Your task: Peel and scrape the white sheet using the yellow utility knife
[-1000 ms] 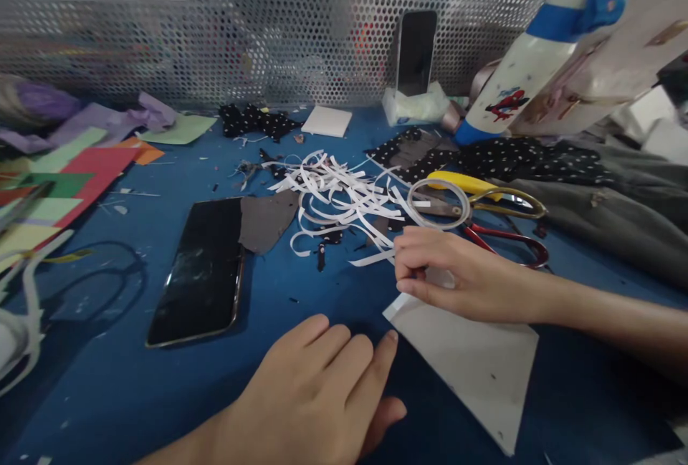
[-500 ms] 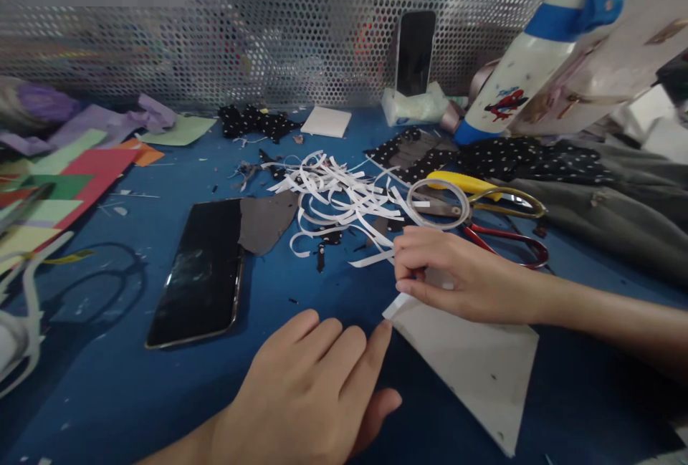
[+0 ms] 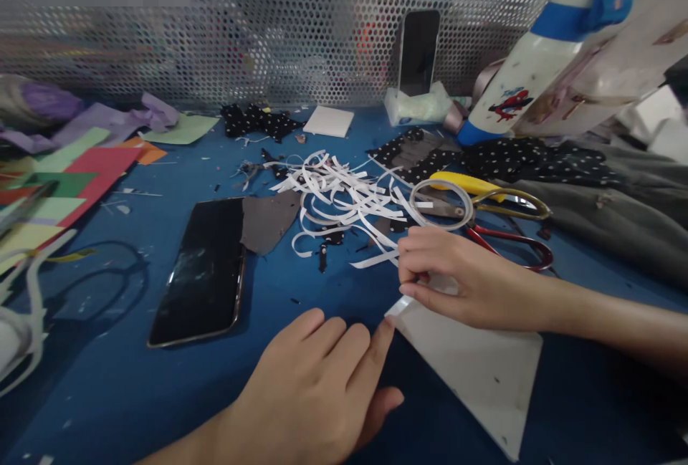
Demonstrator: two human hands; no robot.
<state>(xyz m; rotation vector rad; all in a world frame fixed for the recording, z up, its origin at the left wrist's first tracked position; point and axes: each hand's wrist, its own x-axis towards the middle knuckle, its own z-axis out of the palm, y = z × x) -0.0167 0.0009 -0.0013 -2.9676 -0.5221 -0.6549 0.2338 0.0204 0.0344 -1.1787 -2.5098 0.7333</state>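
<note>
A flat pale grey-white board point(image 3: 478, 365) lies on the blue table, one corner pointing left. Along that corner's edge runs a narrow white tape strip point(image 3: 398, 305). The index finger of my left hand point(image 3: 317, 379) is stretched out, its tip touching the corner at the strip's end. Its thumb stands apart and the other fingers are bent, with nothing held. Over the board's upper edge, my right hand point(image 3: 456, 275) is closed in a pinch where the strip runs under its fingers; the fingertips are partly hidden. A tape roll point(image 3: 441, 203) lies just beyond it, over scissors point(image 3: 516, 243).
Curled white paper strips point(image 3: 344, 196) lie heaped mid-table. A dark phone point(image 3: 201, 271) lies left, beside a grey scrap point(image 3: 270, 221). A yellow handle point(image 3: 467, 184), a bottle point(image 3: 532, 56) and dotted cloth point(image 3: 537, 160) are on the right. Coloured paper point(image 3: 102, 171) lies left, before a perforated metal panel point(image 3: 301, 28).
The whole view has shifted slightly, so things appear a little further right. Both hands keep nearly the same places on the board.
</note>
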